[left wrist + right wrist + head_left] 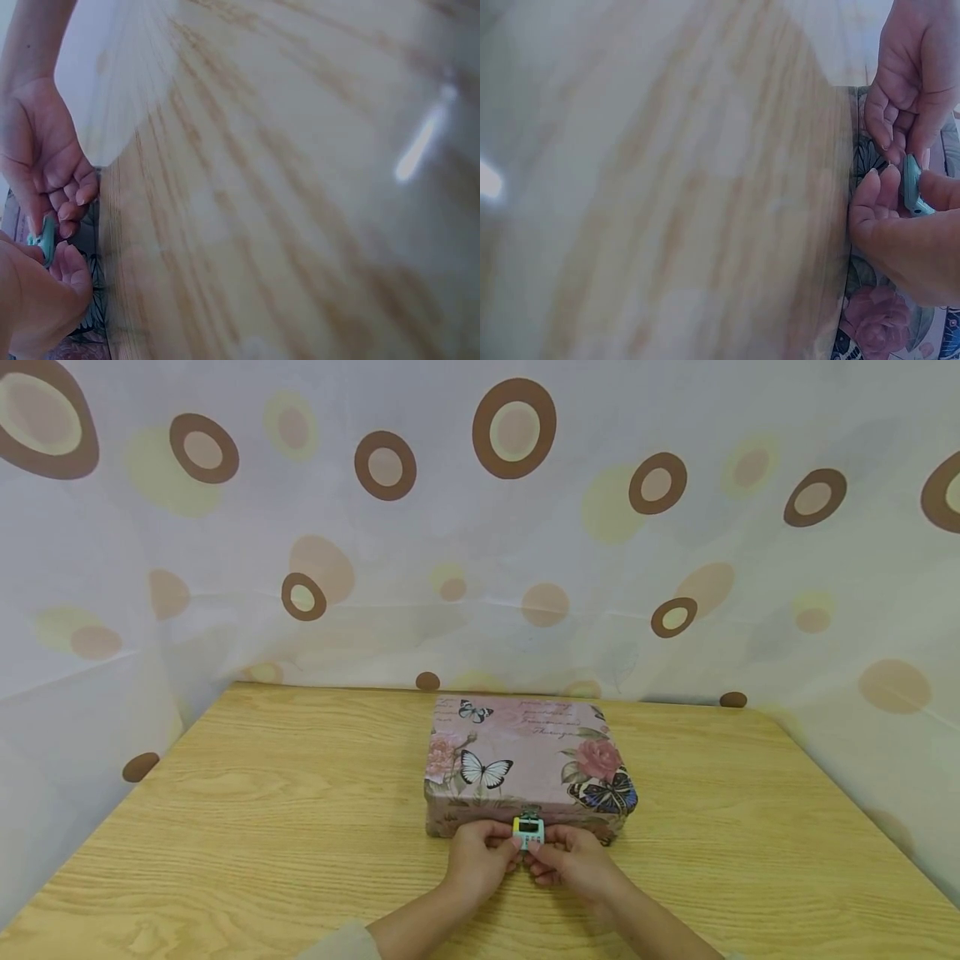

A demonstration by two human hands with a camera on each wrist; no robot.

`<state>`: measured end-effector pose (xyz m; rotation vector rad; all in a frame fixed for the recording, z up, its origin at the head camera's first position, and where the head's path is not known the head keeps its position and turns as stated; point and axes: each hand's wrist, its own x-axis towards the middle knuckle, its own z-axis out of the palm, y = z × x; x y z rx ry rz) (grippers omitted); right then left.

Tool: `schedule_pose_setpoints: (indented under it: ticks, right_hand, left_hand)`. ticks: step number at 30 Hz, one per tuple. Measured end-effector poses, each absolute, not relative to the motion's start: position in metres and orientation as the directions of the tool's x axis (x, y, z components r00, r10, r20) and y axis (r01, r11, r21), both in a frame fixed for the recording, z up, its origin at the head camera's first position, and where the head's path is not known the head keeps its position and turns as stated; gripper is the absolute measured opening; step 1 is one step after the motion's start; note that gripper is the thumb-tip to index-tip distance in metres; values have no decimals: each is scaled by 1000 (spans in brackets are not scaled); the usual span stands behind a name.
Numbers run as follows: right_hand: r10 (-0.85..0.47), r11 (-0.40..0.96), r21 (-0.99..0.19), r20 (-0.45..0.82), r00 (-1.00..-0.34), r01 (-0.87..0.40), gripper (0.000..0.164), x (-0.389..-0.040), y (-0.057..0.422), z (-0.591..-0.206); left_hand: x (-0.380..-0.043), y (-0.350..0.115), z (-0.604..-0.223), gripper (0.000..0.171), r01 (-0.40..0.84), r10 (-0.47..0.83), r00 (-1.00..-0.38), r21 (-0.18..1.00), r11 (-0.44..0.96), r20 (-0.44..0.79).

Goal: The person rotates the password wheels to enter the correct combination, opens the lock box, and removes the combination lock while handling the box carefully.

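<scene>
A small teal padlock (529, 832) with a yellow strip, a dark window and little marks on its face is at the front clasp (530, 812) of a pink floral box (525, 747). From the left side, my left hand (480, 857) pinches the padlock between thumb and fingers. My right hand (576, 862) pinches it from the other side, its thumb on the lower face. Both wrist views show the padlock edge-on between the two hands, close to the box's front. Whether its shackle passes through the clasp cannot be made out. The box lid is down.
The box stands on a wood-grain table (300, 793), near its back edge. Behind and at both sides hangs a pale curtain (450, 527) with brown and yellow ovals. Light glares off the tabletop in the wrist views.
</scene>
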<state>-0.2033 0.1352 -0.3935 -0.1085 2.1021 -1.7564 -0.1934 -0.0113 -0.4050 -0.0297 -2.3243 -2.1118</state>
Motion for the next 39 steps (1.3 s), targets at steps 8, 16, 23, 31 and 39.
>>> schedule_pose_setpoints:
  ticks: [8, 16, 23, 31, 39]
  right_hand:
    - [-313, 219, -955, -264, -912, 201, 28, -203, 134, -394]
    - [-296, 195, -959, -256, -920, 204, 26, -203, 132, -393]
    - [-283, 204, -958, -256, -924, 203, 28, -203, 136, -393]
    - [-220, 221, -953, -255, -942, 206, 28, -204, 143, -393]
    - [-256, 230, -957, -234, -938, 176, 33, -202, 140, -392]
  left_hand:
    - [-193, -12, -404, 11, 19, 16, -1000, 996, 90, 17]
    - [-192, -12, -402, 12, 7, 17, -1000, 994, 106, 5]
    - [-192, -12, -403, 12, 18, 20, -1000, 995, 94, 16]
    - [-193, -15, -402, 14, 4, 44, -999, 998, 69, 1]
    - [-194, -16, -403, 16, 5, 64, -998, 998, 68, 1]
